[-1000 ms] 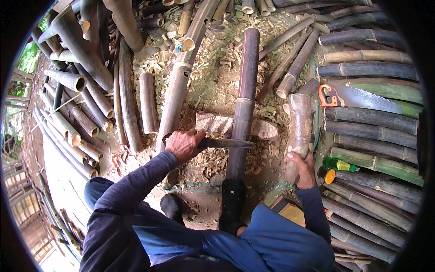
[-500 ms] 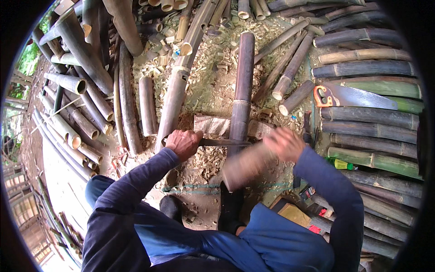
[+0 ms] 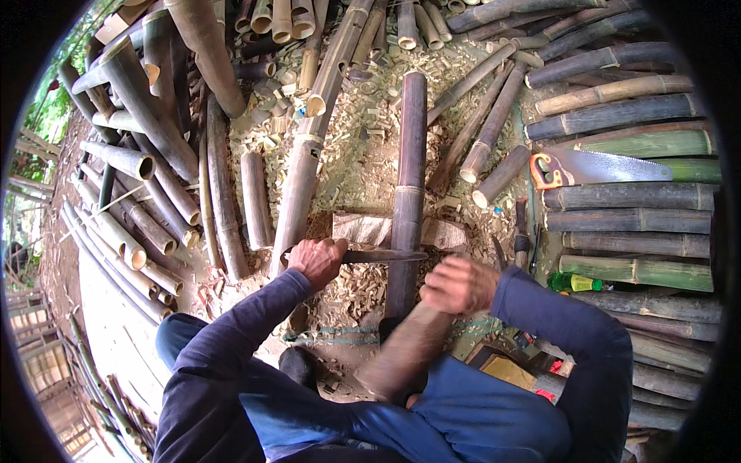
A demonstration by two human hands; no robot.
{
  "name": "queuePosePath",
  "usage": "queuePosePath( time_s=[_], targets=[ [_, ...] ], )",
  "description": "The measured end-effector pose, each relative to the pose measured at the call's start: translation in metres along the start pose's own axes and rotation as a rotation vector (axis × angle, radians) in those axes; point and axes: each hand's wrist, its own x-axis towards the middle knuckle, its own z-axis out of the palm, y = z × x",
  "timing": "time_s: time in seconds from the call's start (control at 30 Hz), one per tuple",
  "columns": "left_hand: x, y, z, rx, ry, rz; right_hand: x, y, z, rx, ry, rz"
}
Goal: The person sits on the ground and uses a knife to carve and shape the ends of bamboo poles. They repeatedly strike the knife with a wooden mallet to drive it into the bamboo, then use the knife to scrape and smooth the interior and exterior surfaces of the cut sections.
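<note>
My left hand (image 3: 316,261) is wrapped round the handle of a knife (image 3: 378,255), whose blade lies sideways across a dark bamboo pole (image 3: 411,147). The pole points away from me and rests over a pale wooden block (image 3: 361,229). Right of the blade, my right hand (image 3: 461,285) grips a thick wooden mallet (image 3: 409,351). Blurred by motion, the mallet's head hangs down to the left, over my lap and apart from the blade. The pole's near end is partly hidden behind it.
Wood shavings (image 3: 370,158) litter the ground. A handsaw (image 3: 602,167) with an orange handle lies on stacked bamboo at right, near a green bottle (image 3: 573,282). More bamboo poles (image 3: 154,100) lean at left. A short bamboo piece (image 3: 255,199) stands near the left hand.
The mallet has swung down toward my lap, and my right hand has come lower and slightly left. My left hand keeps the knife across the pole. The view has shifted a little.
</note>
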Motion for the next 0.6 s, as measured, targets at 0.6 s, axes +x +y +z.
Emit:
queuePosePath(
  time_s=[0.6],
  targets=[
    [0.007,0.007,0.003,0.005,-0.026,-0.012,-0.015,0.015,0.001,0.042,-0.008,0.077]
  ],
)
